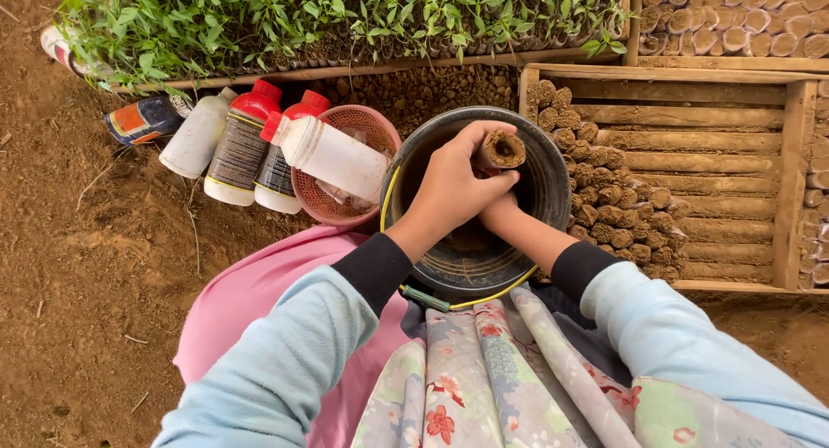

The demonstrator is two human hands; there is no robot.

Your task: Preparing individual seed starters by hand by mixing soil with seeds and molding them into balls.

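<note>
The left hand (453, 185) has its fingers closed around a soil roll (501, 149), held upright over the black bucket (540, 159). The right hand (501, 213) sits beneath it inside the bucket, mostly hidden by the left, so whether its fingers grip anything cannot be told. The bucket's bottom is in shadow and hard to read. Beside it, a wooden crate (734, 75) holds a row of finished rolls (604, 198); its right edge is cut off. Left of the bucket are a pink basket (332, 208) and white bottles (233, 150), below the seedlings (302, 16).
</note>
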